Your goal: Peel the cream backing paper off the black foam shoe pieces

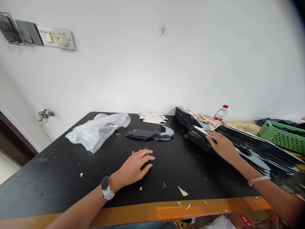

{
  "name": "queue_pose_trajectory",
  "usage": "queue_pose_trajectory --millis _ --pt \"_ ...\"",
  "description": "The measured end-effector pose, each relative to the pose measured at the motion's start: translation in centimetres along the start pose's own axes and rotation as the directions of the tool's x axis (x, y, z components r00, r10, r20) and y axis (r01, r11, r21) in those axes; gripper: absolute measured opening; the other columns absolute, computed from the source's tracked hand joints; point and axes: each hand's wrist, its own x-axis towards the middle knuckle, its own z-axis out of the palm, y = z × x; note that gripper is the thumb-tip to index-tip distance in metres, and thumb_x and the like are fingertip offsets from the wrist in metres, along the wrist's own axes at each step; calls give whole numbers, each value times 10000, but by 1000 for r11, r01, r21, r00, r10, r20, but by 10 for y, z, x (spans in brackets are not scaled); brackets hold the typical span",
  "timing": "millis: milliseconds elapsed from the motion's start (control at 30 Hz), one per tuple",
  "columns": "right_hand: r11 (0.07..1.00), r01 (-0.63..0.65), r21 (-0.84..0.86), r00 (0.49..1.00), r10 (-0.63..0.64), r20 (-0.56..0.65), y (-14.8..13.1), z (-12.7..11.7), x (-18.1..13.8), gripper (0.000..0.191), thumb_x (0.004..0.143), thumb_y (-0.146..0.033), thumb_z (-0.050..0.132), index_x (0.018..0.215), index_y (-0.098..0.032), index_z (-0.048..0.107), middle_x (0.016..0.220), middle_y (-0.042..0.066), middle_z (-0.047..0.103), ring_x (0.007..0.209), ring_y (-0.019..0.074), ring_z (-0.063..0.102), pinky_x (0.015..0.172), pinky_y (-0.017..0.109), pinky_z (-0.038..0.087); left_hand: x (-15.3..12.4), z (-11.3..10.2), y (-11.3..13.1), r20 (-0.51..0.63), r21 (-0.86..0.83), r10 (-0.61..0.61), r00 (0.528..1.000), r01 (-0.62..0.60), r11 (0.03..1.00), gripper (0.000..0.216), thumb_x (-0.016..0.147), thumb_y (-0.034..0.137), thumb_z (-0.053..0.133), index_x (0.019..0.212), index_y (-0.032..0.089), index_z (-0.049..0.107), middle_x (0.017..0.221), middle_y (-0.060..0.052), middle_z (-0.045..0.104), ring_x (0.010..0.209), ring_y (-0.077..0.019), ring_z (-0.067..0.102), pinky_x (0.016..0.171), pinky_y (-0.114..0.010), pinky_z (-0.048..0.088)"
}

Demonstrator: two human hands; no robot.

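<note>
My left hand (134,167) rests palm down on the black tabletop (59,165), fingers stretched out and slightly curled, holding nothing; a watch sits on that wrist. My right hand (222,144) lies flat on a long fanned row of black flat shoe-shaped pieces (262,146), fingertips touching the top grey-edged piece. A small pile of dark and grey pieces (152,133) lies in the middle of the table, beyond my left hand.
A crumpled clear plastic bag (100,128) lies at the left. Pale cardboard cut-outs (153,117) sit by the wall. A water bottle (221,113) and a green basket (283,135) are at the right. Scraps dot the table near its wooden front edge (166,211).
</note>
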Motion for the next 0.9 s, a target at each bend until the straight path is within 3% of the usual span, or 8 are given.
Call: queue_pose_trajectory --millis 167,300,567,767,900 --pt "999 -47 -7 999 47 11 -6 -10 0 446 937 -431 360 1229 -157 558 1216 143 630 1052 330 620 804 435 514 0 0 0 41 0 -8 999 8 1000 273 948 272 448 1199 260 556 1355 -59 495 1216 -239 511 1029 -440 429" --pt "987 -149 -60 984 154 93 -12 -23 1 489 913 -514 376 1242 -202 559 1149 146 668 911 368 661 665 441 502 1 -2 1 57 0 -12 998 12 1000 265 945 266 455 1187 253 561 1356 -61 494 1218 -239 510 1036 -442 420" --pt "980 -199 -4 978 199 64 -10 -30 4 427 885 -468 431 1181 -199 581 1185 124 646 1004 330 626 749 410 474 1 -3 2 62 -11 -6 998 7 1000 267 942 262 464 1185 253 574 1347 -64 502 1208 -240 519 1036 -445 419" --pt "990 -140 -15 985 141 97 -4 -21 -4 334 860 -452 464 1083 -246 602 1171 76 634 999 315 619 773 418 487 1 0 -1 68 -16 6 998 -5 1000 272 953 280 452 1198 257 568 1359 -61 492 1217 -238 508 1031 -438 426" --pt "998 18 -57 997 -22 -75 -13 -13 -4 374 884 -427 448 1131 -177 579 1275 141 571 1118 347 550 882 472 455 0 1 -3 58 -11 7 998 -6 1000 264 953 283 452 1185 252 574 1346 -62 503 1215 -237 508 1029 -435 428"
